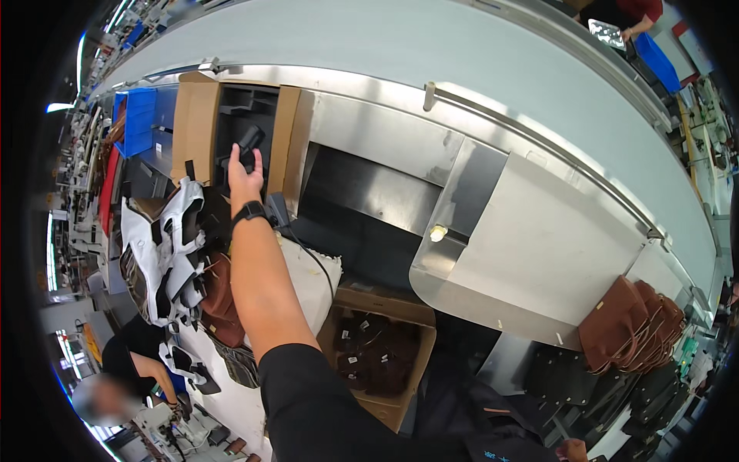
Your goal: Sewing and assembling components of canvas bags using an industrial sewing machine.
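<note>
Setting: workshop bench beside a long grey conveyor (400, 46), steel chute panels (531, 246) below it; leather goods stacked all round.

Head view, reaching hand: one arm in black sleeve and wristwatch (250, 209) stretched far forward; which arm it is, hard to tell, judged the left hand (243, 175). Fingers curled round a small black part (250, 140), grasping it at the mouth of the upper box.

Head view, other hand: right hand (573, 450) just visible at lower edge; fingers cut off, state cannot be told.

Black part, position: at the opening of the upright cardboard box (198, 127), held in the fingertips, clear of the box walls.

Handling note: firm grip near the part's middle advisable; straight withdrawal to avoid snagging the cardboard flaps or the cable (315, 266) trailing below the wrist.

Container, upright cardboard box: dark interior, black shapes inside, kind unclear.

Container, low cardboard box (400, 408): dark brown leather pieces with small pale tags.

Container, blue bins (138, 119): contents hidden.

Loose stock: white-and-brown cut panels (165, 246); brown handbags (627, 323), black bags beside them.

Nearby: another person (131, 362) seated lower left.
</note>
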{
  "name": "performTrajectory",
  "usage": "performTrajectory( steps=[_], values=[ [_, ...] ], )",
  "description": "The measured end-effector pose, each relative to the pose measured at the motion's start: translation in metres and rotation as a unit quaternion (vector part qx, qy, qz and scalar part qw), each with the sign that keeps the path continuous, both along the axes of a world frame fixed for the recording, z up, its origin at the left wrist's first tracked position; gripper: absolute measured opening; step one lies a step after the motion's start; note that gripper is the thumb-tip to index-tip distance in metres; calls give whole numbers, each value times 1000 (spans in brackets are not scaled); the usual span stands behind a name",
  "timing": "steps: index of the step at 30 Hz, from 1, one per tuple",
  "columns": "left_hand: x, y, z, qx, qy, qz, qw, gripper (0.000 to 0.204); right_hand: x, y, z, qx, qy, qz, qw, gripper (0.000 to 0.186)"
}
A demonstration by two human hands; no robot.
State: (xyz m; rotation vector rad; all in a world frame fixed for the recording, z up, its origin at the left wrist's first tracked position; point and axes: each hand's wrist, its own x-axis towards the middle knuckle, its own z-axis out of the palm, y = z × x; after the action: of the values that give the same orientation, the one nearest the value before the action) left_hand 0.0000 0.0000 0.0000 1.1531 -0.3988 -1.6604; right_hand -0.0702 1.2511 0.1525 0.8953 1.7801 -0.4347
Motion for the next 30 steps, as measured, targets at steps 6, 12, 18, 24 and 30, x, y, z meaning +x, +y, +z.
performTrajectory(
  steps=[6,12,18,24,30],
  values=[
    [-16,-17,-33,107,-124,-31,986,85,-30,-115,27,52,9,129,990,31],
    [88,-60,-61,-366,-490,-419,671,70,-17,-56,0,-98,61,352,929,40],
    [141,-7,1,-155,-668,-101,721,47,39,-46,-13,12,116,-11,993,37],
    [-31,311,73,-261,-407,-221,847,32,190,8,-26,-52,187,91,977,40],
    [-58,559,145,-271,-247,-593,717,40,288,57,-75,-27,208,-164,964,38]
  ],
)
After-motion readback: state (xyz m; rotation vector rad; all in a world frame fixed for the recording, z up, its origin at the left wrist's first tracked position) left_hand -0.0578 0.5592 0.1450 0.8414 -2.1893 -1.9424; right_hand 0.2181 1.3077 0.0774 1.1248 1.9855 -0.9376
